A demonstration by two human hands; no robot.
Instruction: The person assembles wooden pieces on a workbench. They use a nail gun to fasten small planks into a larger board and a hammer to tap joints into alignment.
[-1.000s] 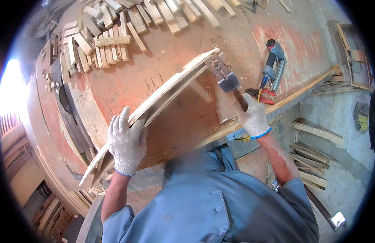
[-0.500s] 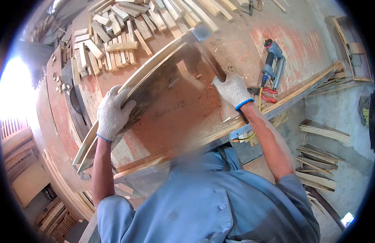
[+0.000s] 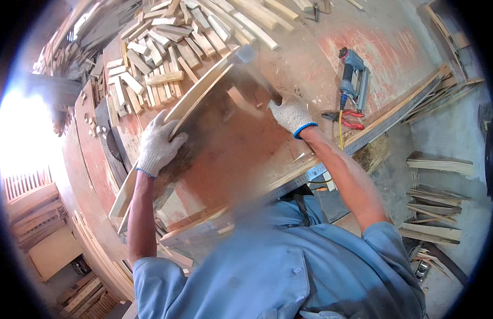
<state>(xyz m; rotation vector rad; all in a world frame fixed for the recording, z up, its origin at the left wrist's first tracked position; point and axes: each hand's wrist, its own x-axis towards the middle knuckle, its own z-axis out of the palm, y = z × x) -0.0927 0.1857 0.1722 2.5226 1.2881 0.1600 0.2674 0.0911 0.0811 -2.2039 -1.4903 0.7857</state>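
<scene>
Left hand (image 3: 158, 144), in a white knit glove, closed over the edge of a long curved wooden slat assembly (image 3: 172, 122) that runs diagonally across the reddish workbench (image 3: 246, 143) from its lower left toward the upper centre. Right hand (image 3: 290, 113), likewise gloved, wrapped tightly round the handle of a hammer (image 3: 251, 66), whose blurred head lies at the upper end of the assembly. No container is in view: short wood offcuts (image 3: 156, 58) lie loose in a heap on the bench beyond, and a nail gun (image 3: 353, 74) with red-handled pliers (image 3: 345, 118) rests to the right.

white gloves (image 3: 157, 144), blue shirt (image 3: 289, 266), red-brown table (image 3: 241, 154)
</scene>
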